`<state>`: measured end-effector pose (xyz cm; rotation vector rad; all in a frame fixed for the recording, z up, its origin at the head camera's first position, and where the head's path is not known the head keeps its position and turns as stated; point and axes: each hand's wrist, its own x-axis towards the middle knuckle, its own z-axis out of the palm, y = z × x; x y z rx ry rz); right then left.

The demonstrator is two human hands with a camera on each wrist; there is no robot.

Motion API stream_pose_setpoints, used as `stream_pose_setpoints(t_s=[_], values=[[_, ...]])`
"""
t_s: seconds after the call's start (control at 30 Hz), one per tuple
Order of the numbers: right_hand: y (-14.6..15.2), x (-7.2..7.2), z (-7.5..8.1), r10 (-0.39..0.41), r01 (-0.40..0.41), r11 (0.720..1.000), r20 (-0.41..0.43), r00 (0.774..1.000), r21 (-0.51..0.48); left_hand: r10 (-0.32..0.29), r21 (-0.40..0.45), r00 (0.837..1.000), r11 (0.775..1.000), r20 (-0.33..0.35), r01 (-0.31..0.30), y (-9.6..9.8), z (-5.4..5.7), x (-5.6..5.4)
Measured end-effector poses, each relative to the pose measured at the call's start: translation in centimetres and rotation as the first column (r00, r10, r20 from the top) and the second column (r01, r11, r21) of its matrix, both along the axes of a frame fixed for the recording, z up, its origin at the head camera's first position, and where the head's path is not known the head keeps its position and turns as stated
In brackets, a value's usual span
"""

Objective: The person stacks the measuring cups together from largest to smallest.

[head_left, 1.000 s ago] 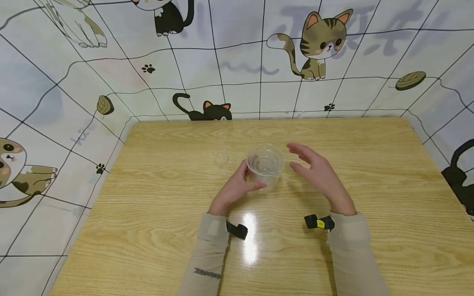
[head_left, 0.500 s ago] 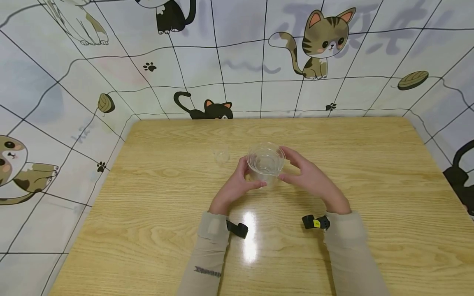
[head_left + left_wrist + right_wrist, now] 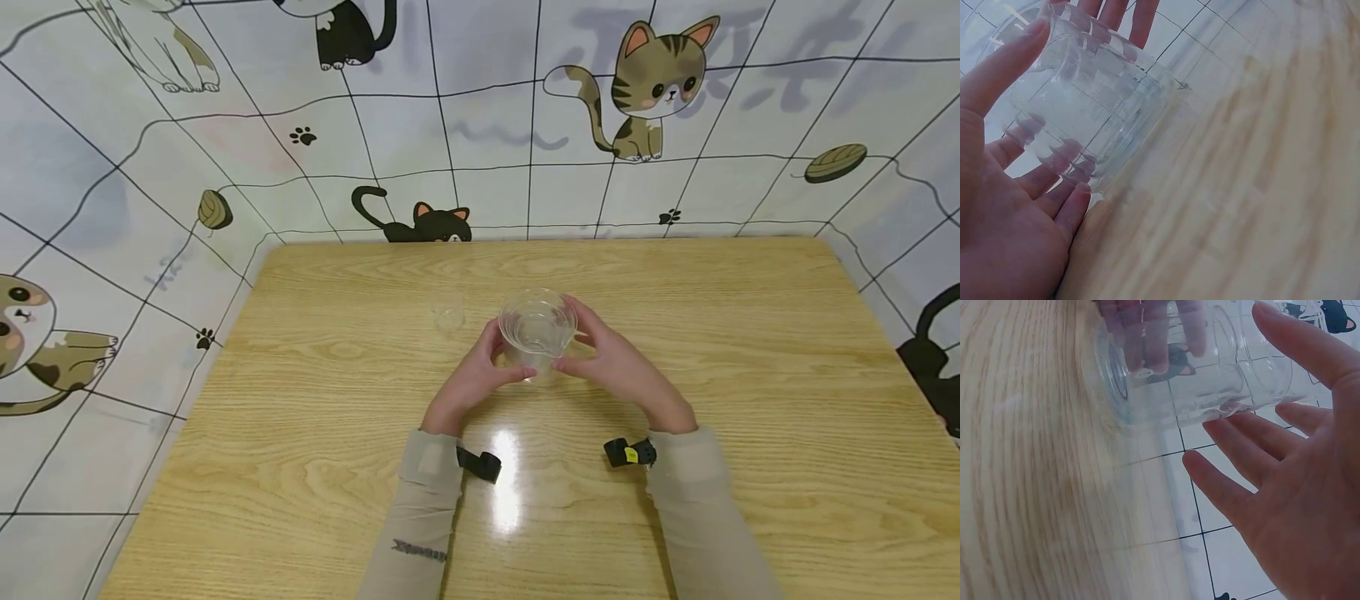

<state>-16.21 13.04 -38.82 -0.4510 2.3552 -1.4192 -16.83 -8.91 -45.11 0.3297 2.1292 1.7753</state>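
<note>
A clear glass beaker (image 3: 537, 331) with a pouring lip is upright between my hands, its base at the wooden tabletop or very close to it. My left hand (image 3: 474, 379) holds its left side, the thumb on the near wall and the fingers around the far side. On the right, my right hand (image 3: 613, 360) has its thumb near the lip and its fingers along the far wall. Through the glass (image 3: 1088, 103) in the left wrist view, fingers show. The right wrist view shows the little finger of my right hand (image 3: 1310, 481) apart from the beaker.
A smaller clear glass vessel (image 3: 448, 315), hard to make out, stands left of the beaker. The wooden table (image 3: 315, 467) ends at a white tiled-pattern wall (image 3: 487, 150) printed with cartoon cats. Side walls rise at left and right.
My right hand has moved left from beside the beaker until its thumb and fingers lie around it. The left hand has kept its hold, and the beaker has hardly moved.
</note>
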Motion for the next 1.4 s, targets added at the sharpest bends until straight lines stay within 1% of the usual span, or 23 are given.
stream_pose_setpoints(t_s=[0.13, 0.17, 0.27, 0.33, 0.4, 0.53, 0.63, 0.77, 1.0, 1.07, 1.17, 1.27, 1.4], values=[[0.3, -0.7, -2.0, 0.001, -0.001, 1.0, -0.002, 1.0, 0.005, 0.029, -0.012, 0.999, 0.999, -0.045, -0.03, 0.0, -1.6, -0.4], [0.4, -0.9, -2.3, -0.002, 0.002, 1.0, -0.002, 1.0, 0.014, 0.03, -0.012, 0.998, 0.999, -0.055, -0.031, 0.0, -1.7, -0.4], [0.4, -0.9, -2.5, -0.005, 0.005, 1.0, 0.0, 1.0, 0.024, 0.027, -0.008, 0.997, 1.0, -0.079, -0.028, 0.0, -1.8, -0.5], [0.4, -0.9, -2.6, -0.004, 0.004, 1.0, 0.002, 1.0, 0.023, 0.019, -0.002, 0.997, 1.0, -0.081, -0.019, 0.0, -1.7, -0.5], [0.3, -0.9, -2.6, -0.006, 0.006, 1.0, 0.003, 1.0, 0.025, 0.008, 0.006, 0.998, 1.0, -0.07, -0.008, -0.2, -1.5, -0.5], [0.2, -1.0, -2.7, -0.005, 0.005, 1.0, 0.002, 1.0, 0.024, -0.012, 0.014, 0.999, 1.0, -0.04, 0.012, -0.3, -0.3, -0.1], [0.1, -0.9, -2.8, -0.005, 0.005, 1.0, 0.004, 1.0, 0.016, -0.023, 0.011, 0.999, 1.0, -0.035, 0.023, -0.3, 0.8, 0.2], [-0.2, -0.8, -2.5, -0.006, 0.006, 1.0, 0.01, 1.0, 0.015, -0.027, 0.006, 0.999, 1.0, -0.042, 0.027, -0.4, 1.2, 0.3], [-1.0, 0.0, -0.3, 0.031, -0.032, 0.997, -0.017, 0.999, -0.071, -0.033, 0.021, 0.998, 0.999, -0.047, 0.034, -0.5, 1.4, 0.3], [-1.1, 0.1, -0.1, 0.034, -0.036, 0.996, -0.027, 0.999, -0.08, -0.038, 0.036, 0.998, 0.999, -0.045, 0.04, -0.5, 1.3, 0.3], [-1.4, 0.1, 0.0, 0.029, -0.034, 0.994, -0.052, 0.998, -0.101, -0.034, 0.069, 0.999, 0.997, -0.019, 0.035, -0.5, 1.2, 0.3], [-1.7, 0.0, -0.2, 0.014, -0.023, 0.992, -0.075, 0.997, -0.122, -0.017, 0.095, 1.0, 0.995, 0.017, 0.016, -0.5, 1.2, 0.3], [-2.0, 0.0, -0.5, -0.012, 0.002, 0.991, -0.076, 0.997, -0.131, -0.012, 0.115, 0.999, 0.993, 0.031, 0.008, -0.5, 1.1, 0.2]])
